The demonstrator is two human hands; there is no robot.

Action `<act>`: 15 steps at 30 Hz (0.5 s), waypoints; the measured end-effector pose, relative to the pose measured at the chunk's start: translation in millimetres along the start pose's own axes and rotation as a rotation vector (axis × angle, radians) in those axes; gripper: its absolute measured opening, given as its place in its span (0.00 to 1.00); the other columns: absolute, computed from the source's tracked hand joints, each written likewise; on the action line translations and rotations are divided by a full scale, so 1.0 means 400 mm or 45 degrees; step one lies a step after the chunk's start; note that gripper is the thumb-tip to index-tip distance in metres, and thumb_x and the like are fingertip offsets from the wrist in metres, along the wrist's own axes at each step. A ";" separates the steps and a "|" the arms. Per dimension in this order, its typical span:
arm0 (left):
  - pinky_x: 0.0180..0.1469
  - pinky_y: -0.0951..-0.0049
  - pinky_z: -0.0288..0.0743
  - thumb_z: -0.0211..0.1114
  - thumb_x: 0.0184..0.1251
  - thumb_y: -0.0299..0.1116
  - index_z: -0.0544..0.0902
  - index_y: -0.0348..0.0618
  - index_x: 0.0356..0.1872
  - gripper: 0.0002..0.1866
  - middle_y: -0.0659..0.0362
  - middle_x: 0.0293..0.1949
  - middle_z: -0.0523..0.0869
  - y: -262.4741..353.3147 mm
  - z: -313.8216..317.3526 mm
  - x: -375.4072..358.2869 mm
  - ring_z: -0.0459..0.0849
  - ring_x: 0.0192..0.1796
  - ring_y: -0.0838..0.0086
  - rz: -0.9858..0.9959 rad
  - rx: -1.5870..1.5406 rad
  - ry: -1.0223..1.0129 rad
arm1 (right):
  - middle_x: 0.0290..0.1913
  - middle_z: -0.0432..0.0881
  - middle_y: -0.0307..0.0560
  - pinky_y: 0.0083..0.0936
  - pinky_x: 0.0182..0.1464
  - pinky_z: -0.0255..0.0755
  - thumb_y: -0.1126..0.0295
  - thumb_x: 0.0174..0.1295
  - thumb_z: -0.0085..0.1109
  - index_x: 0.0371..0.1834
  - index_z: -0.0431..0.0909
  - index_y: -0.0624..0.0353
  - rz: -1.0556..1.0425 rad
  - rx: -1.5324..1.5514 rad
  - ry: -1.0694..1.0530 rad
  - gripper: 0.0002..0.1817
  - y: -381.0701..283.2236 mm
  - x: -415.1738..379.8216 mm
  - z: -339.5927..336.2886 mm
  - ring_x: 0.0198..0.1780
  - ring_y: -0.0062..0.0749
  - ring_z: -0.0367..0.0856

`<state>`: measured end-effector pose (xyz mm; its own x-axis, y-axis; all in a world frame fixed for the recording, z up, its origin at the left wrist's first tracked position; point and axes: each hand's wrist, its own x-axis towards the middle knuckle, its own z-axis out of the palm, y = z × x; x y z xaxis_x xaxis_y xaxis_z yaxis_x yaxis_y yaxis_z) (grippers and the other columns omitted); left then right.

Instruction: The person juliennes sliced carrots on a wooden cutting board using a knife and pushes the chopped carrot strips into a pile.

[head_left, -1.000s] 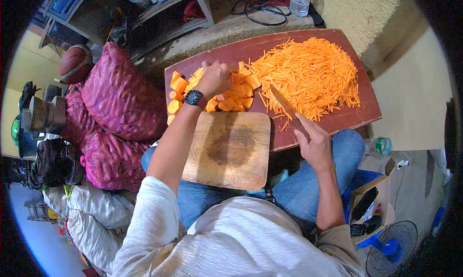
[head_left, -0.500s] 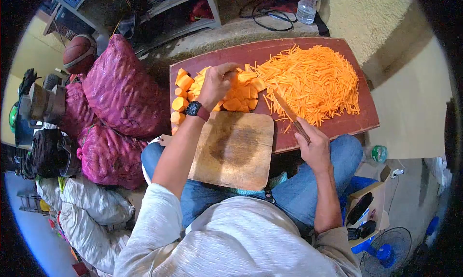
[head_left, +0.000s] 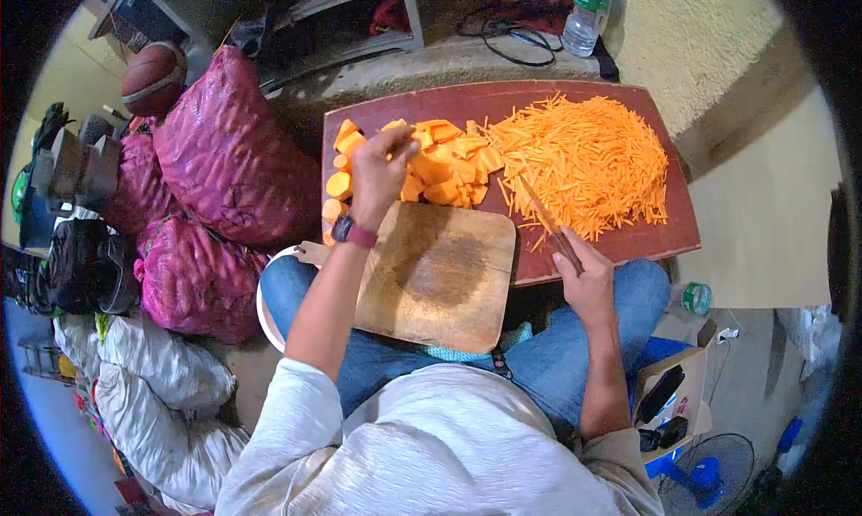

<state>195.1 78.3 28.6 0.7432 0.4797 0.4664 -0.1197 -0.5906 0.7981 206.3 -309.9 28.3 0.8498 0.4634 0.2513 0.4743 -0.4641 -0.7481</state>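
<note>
My right hand [head_left: 588, 282] grips the dark handle of a knife [head_left: 542, 212], its blade pointing up and left beside a large heap of thin orange vegetable strips [head_left: 588, 161]. My left hand [head_left: 382, 170], with a dark watch at its wrist, hovers by the left part of a pile of cut orange vegetable chunks [head_left: 453, 167]. Its fingers are loosely bent and partly apart, and no piece shows in them. A wooden cutting board [head_left: 435, 278], bare with a dark damp patch, lies across my lap against the table edge. Thick round pieces [head_left: 338, 185] stand left of the chunks.
The low reddish-brown table [head_left: 620, 246] carries the vegetables. Pink mesh sacks [head_left: 233, 157] of long roots lean at its left, with white sacks [head_left: 153, 417] below. A basketball [head_left: 153, 78], a water bottle [head_left: 586, 17], an open carton [head_left: 673, 395] and a fan [head_left: 714, 480] stand around.
My left hand has shifted left and slightly down from over the middle of the chunks. My right hand keeps the knife in nearly the same place. The camera view has shifted slightly.
</note>
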 end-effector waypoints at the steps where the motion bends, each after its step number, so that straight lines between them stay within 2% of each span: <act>1: 0.49 0.68 0.87 0.78 0.70 0.26 0.93 0.35 0.52 0.12 0.49 0.44 0.97 0.012 -0.015 -0.035 0.95 0.43 0.69 -0.008 -0.001 0.011 | 0.57 0.90 0.66 0.43 0.60 0.85 0.75 0.70 0.69 0.70 0.82 0.65 -0.007 -0.004 -0.011 0.24 -0.011 -0.008 -0.003 0.57 0.58 0.92; 3: 0.51 0.65 0.86 0.78 0.68 0.25 0.93 0.34 0.49 0.11 0.48 0.40 0.96 0.045 -0.055 -0.143 0.95 0.45 0.63 -0.246 0.041 -0.119 | 0.59 0.90 0.68 0.42 0.62 0.84 0.75 0.71 0.69 0.71 0.82 0.66 0.010 0.007 -0.034 0.25 -0.052 -0.037 -0.011 0.59 0.58 0.91; 5: 0.55 0.59 0.84 0.79 0.63 0.23 0.92 0.33 0.47 0.12 0.46 0.40 0.94 0.075 -0.089 -0.241 0.93 0.46 0.54 -0.036 0.283 -0.226 | 0.59 0.89 0.68 0.42 0.62 0.83 0.75 0.71 0.69 0.71 0.82 0.66 0.055 0.116 -0.096 0.25 -0.104 -0.081 0.003 0.60 0.58 0.91; 6: 0.55 0.59 0.84 0.79 0.63 0.23 0.92 0.33 0.47 0.12 0.46 0.40 0.94 0.077 -0.096 -0.288 0.93 0.46 0.54 -0.055 0.288 -0.222 | 0.60 0.89 0.68 0.42 0.63 0.82 0.75 0.71 0.69 0.71 0.81 0.66 0.110 0.221 -0.131 0.25 -0.135 -0.097 0.010 0.61 0.58 0.90; 7: 0.57 0.58 0.84 0.79 0.63 0.23 0.91 0.33 0.49 0.13 0.47 0.44 0.93 0.078 -0.099 -0.333 0.92 0.48 0.53 -0.055 0.232 -0.264 | 0.60 0.89 0.68 0.42 0.63 0.82 0.75 0.71 0.69 0.71 0.81 0.66 0.114 0.219 -0.147 0.25 -0.171 -0.104 0.012 0.61 0.58 0.90; 8: 0.59 0.57 0.84 0.78 0.64 0.23 0.90 0.34 0.50 0.15 0.47 0.48 0.92 0.078 -0.101 -0.366 0.91 0.51 0.51 -0.050 0.172 -0.303 | 0.60 0.89 0.68 0.42 0.64 0.82 0.75 0.72 0.68 0.72 0.80 0.65 0.117 0.241 -0.283 0.25 -0.210 -0.106 0.009 0.62 0.58 0.90; 9: 0.59 0.57 0.84 0.78 0.64 0.23 0.90 0.34 0.50 0.15 0.47 0.48 0.92 0.088 -0.110 -0.382 0.91 0.51 0.51 -0.058 0.163 -0.298 | 0.61 0.88 0.68 0.42 0.65 0.81 0.75 0.73 0.67 0.73 0.79 0.65 0.118 0.257 -0.415 0.25 -0.244 -0.104 0.005 0.63 0.59 0.89; 11: 0.60 0.56 0.83 0.79 0.63 0.23 0.89 0.35 0.55 0.18 0.46 0.56 0.90 0.107 -0.133 -0.401 0.88 0.56 0.49 0.067 0.343 -0.279 | 0.62 0.87 0.68 0.42 0.66 0.80 0.75 0.75 0.65 0.77 0.76 0.64 0.105 0.158 -0.529 0.27 -0.282 -0.098 0.009 0.64 0.61 0.87; 12: 0.62 0.55 0.79 0.81 0.61 0.26 0.89 0.37 0.56 0.21 0.47 0.58 0.88 0.109 -0.138 -0.408 0.85 0.59 0.49 0.037 0.329 -0.276 | 0.63 0.86 0.68 0.43 0.65 0.80 0.74 0.75 0.64 0.78 0.74 0.63 0.119 0.152 -0.583 0.28 -0.293 -0.091 0.020 0.65 0.62 0.87; 15: 0.63 0.53 0.76 0.83 0.59 0.30 0.89 0.38 0.56 0.23 0.48 0.55 0.87 0.134 -0.151 -0.428 0.82 0.58 0.49 0.033 0.383 -0.290 | 0.63 0.85 0.69 0.45 0.65 0.80 0.73 0.77 0.62 0.81 0.70 0.61 0.106 0.148 -0.678 0.30 -0.300 -0.076 0.055 0.65 0.65 0.85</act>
<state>21.7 3.9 14.5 0.8737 0.3256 0.3614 0.0331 -0.7811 0.6236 118.5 -251.7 96.8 0.6351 0.7606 -0.1349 0.3559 -0.4431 -0.8228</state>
